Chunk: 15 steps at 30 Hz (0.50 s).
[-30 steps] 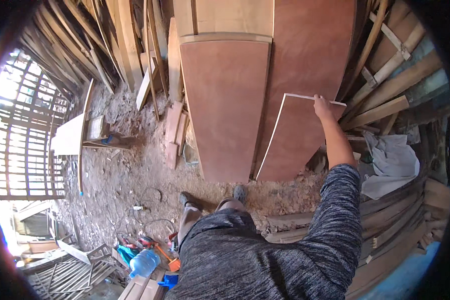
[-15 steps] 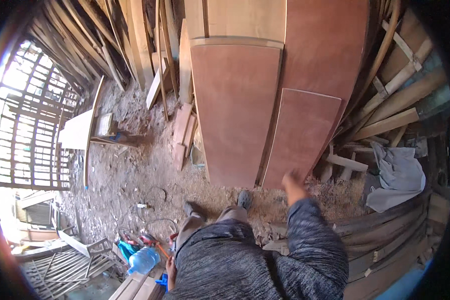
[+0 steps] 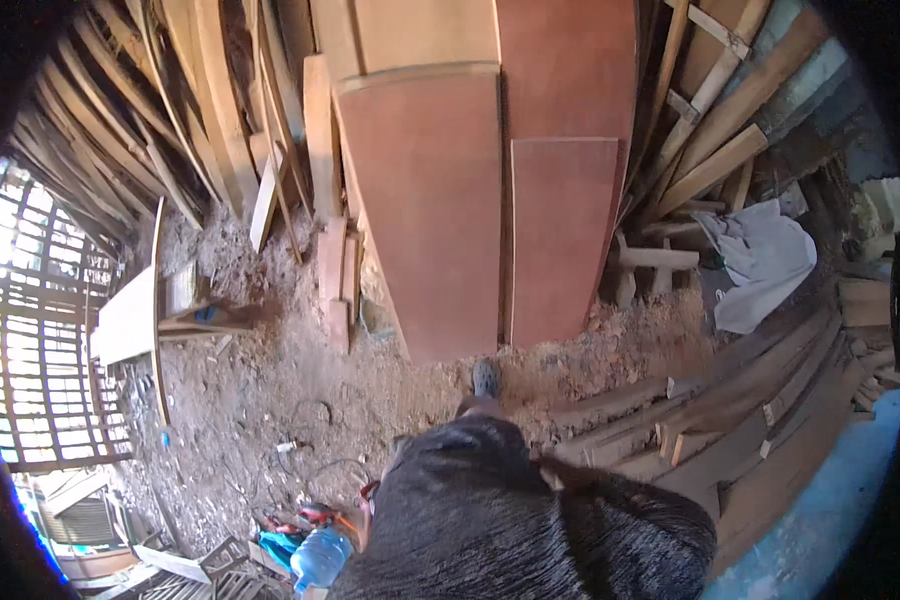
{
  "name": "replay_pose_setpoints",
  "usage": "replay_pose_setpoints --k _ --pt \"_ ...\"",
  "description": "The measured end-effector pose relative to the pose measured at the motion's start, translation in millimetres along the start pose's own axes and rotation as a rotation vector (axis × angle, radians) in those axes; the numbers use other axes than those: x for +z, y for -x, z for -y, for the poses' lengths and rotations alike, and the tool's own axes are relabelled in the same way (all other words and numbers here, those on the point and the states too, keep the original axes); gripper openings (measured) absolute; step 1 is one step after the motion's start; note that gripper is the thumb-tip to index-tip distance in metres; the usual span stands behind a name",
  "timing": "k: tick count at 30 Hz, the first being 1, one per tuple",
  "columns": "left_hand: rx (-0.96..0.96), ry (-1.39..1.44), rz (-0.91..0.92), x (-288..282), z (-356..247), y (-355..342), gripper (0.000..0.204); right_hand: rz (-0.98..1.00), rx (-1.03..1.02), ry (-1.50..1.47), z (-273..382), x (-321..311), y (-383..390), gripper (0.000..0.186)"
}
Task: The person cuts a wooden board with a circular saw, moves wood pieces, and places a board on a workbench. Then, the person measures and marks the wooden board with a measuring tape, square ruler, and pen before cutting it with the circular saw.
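A smaller reddish board (image 3: 560, 240) leans on a taller reddish panel (image 3: 567, 70), beside another wide reddish panel (image 3: 425, 210) with pale wood behind its top. My right hand is out of sight; its dark sleeve (image 3: 650, 525) runs down along my body. My left hand (image 3: 365, 515) shows only as a small bit of skin at the left of my torso, near a blue water jug (image 3: 320, 555) and red tools (image 3: 315, 512); its fingers cannot be made out. My shoe (image 3: 485, 376) is on the dirt just before the boards.
Upright planks (image 3: 210, 110) crowd the upper left, with more timber (image 3: 720, 170) at upper right. A pale board (image 3: 125, 315) stands by a slatted wall at left. Grey cloth (image 3: 760, 255) and stacked planks (image 3: 730, 410) lie at right. Cords (image 3: 310, 410) lie on the dirt.
My right hand has let go of the smaller board's top edge and dropped out of sight. The board now rests against the taller panel. The view has shifted and the boards appear farther left.
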<state>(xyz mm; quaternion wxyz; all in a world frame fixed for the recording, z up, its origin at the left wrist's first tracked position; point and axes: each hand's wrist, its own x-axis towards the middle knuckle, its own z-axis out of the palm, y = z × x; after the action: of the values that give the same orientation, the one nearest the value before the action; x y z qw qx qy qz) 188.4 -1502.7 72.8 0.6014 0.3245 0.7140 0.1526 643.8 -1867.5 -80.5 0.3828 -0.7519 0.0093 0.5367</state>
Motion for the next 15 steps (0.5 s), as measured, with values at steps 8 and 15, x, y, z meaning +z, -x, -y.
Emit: replay_pose_setpoints --k 8,15 --pt "0.124 -0.078 0.290 -50.5 -64.0 -86.1 0.050 0.126 -0.262 0.101 105.6 195.5 14.0 0.061" --pt "0.102 0.258 0.131 -140.8 -33.4 -114.7 0.027 0.059 -0.237 0.380 72.4 241.9 47.2 0.052"
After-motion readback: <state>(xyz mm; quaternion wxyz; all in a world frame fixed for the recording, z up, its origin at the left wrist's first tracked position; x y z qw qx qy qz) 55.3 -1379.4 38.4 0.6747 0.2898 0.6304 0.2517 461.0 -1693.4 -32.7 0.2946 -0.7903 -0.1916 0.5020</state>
